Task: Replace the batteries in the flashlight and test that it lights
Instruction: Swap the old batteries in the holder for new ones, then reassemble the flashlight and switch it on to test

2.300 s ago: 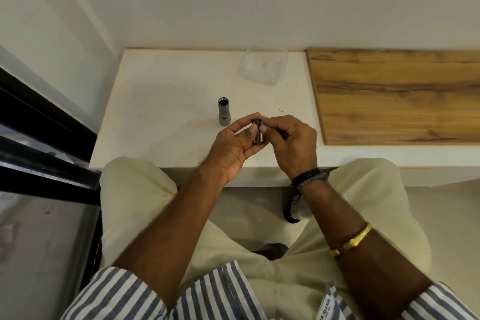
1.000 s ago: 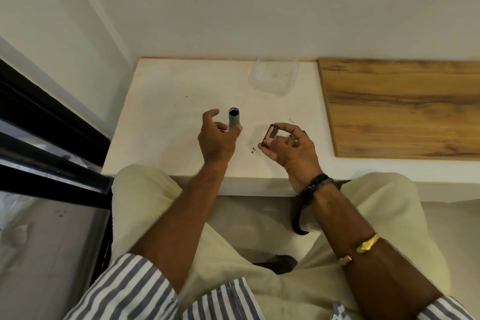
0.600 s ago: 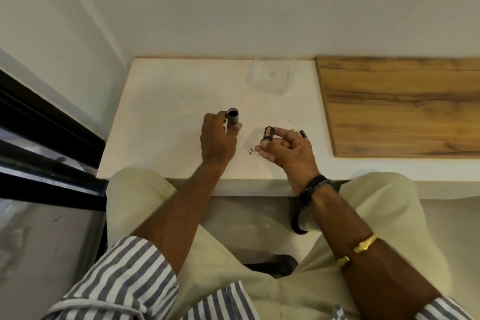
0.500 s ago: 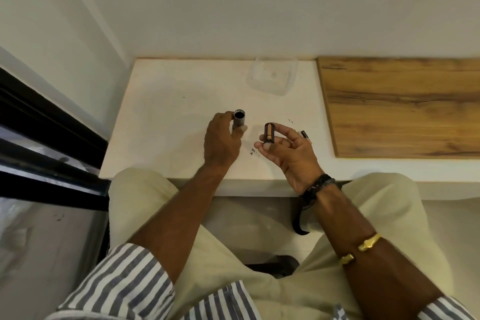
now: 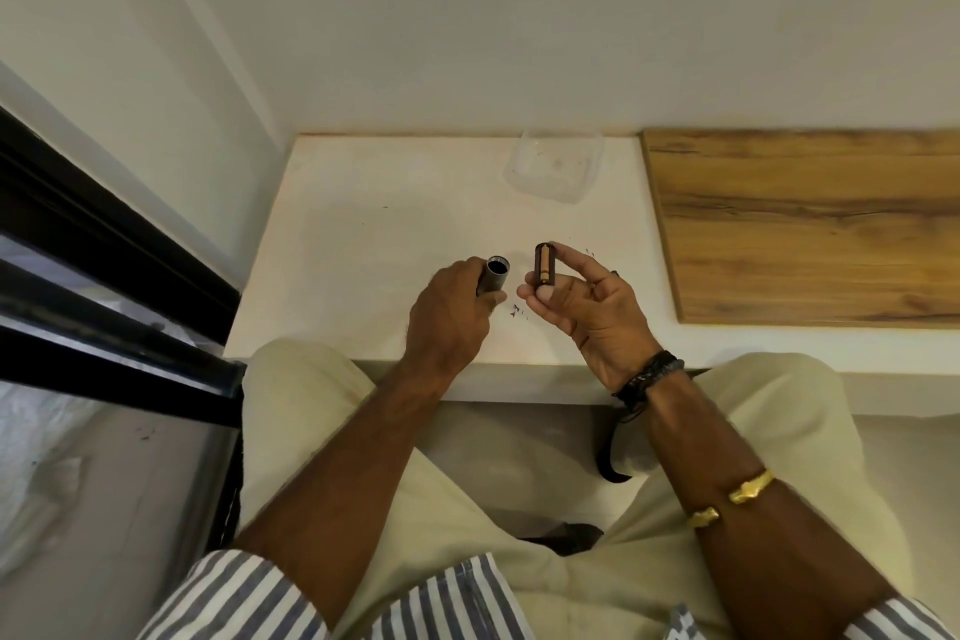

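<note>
My left hand (image 5: 447, 314) grips a grey flashlight body (image 5: 493, 274) just above the white counter (image 5: 363, 244), its open dark end tilted up and to the right. A hand's width to the right, my right hand (image 5: 587, 307) pinches a black battery holder (image 5: 544, 264) upright between thumb and forefinger; a gold-coloured battery shows in it. A small dark part (image 5: 614, 273) sits behind my right fingers, mostly hidden. The holder is apart from the flashlight's opening.
A clear plastic container (image 5: 556, 166) stands at the back of the counter. A wooden board (image 5: 810, 224) covers the counter's right side. Small dark specks (image 5: 517, 311) lie between my hands. A black window frame (image 5: 104, 286) runs along the left.
My left hand left the battery holder, reached left, closed on the standing flashlight body and tilted it toward the right hand. My right hand turned the holder upright.
</note>
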